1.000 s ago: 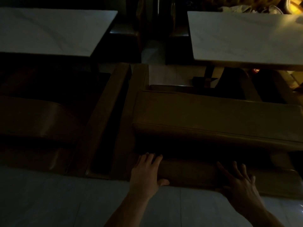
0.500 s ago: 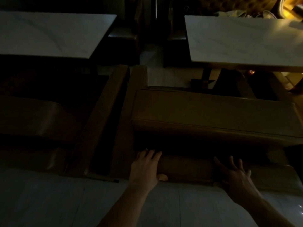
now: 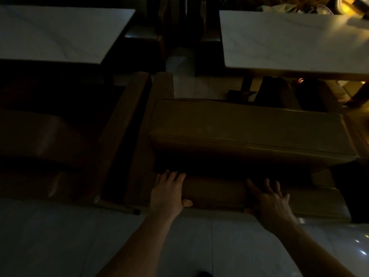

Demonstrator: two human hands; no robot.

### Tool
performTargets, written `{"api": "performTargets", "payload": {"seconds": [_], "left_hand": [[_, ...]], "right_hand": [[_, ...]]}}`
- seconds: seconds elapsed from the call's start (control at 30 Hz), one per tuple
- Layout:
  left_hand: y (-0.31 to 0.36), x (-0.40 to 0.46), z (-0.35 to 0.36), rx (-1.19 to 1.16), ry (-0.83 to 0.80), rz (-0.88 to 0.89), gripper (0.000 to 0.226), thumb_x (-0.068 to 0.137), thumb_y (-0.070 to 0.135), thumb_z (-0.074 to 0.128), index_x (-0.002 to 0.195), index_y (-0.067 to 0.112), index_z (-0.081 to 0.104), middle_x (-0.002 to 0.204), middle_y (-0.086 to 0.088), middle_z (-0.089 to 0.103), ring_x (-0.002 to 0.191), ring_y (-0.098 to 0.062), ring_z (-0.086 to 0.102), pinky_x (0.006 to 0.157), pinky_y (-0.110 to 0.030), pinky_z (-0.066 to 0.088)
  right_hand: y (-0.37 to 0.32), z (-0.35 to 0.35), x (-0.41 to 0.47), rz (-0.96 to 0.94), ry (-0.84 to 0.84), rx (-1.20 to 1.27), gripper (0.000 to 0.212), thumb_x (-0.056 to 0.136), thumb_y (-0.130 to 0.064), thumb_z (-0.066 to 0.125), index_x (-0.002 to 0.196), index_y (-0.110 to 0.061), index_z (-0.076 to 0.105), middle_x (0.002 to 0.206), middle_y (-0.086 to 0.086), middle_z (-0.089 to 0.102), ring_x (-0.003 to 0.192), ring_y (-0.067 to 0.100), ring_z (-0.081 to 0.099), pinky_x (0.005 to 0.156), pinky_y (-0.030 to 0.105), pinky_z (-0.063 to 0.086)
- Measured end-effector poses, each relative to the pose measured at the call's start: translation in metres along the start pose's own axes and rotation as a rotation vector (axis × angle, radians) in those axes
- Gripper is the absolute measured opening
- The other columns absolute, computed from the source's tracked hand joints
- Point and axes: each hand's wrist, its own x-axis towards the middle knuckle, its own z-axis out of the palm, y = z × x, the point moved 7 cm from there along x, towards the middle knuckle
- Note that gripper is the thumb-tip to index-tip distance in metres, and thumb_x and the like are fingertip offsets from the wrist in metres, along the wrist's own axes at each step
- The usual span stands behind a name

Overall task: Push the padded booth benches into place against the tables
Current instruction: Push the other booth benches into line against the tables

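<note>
Both hands flat, fingers spread, on bench backrest: left hand (image 3: pixel 168 191), right hand (image 3: pixel 271 198). Bench (image 3: pixel 249 132) has edged up-frame toward right surface (image 3: pixel 289 41); we judge push ongoing.

A dimly lit restaurant or café dining room: two pale marble-look tabletops, one left (image 3: pixel 60 31) and one right (image 3: pixel 295 41), each faced by a brown padded booth bench (image 3: pixel 249 132), a second bench (image 3: pixel 40 136) beside it, on a glossy tiled floor (image 3: pixel 60 236).
</note>
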Motion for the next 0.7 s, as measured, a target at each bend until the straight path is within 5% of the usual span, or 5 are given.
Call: {"api": "performTargets", "payload": {"seconds": [0.7], "left_hand": [[0.0077, -0.0036, 0.0012, 0.012, -0.085, -0.103, 0.096, 0.080, 0.054, 0.071, 0.154, 0.032, 0.014, 0.164, 0.003, 0.012, 0.151, -0.024, 0.000, 0.121, -0.045, 0.013]], "right_hand": [[-0.0023, -0.0022, -0.0018, -0.021, -0.022, -0.033, 0.095, 0.087, -0.065, 0.053, 0.153, -0.040, -0.010, 0.163, 0.018, -0.007, 0.145, 0.050, -0.009, 0.114, 0.069, 0.014]]}}
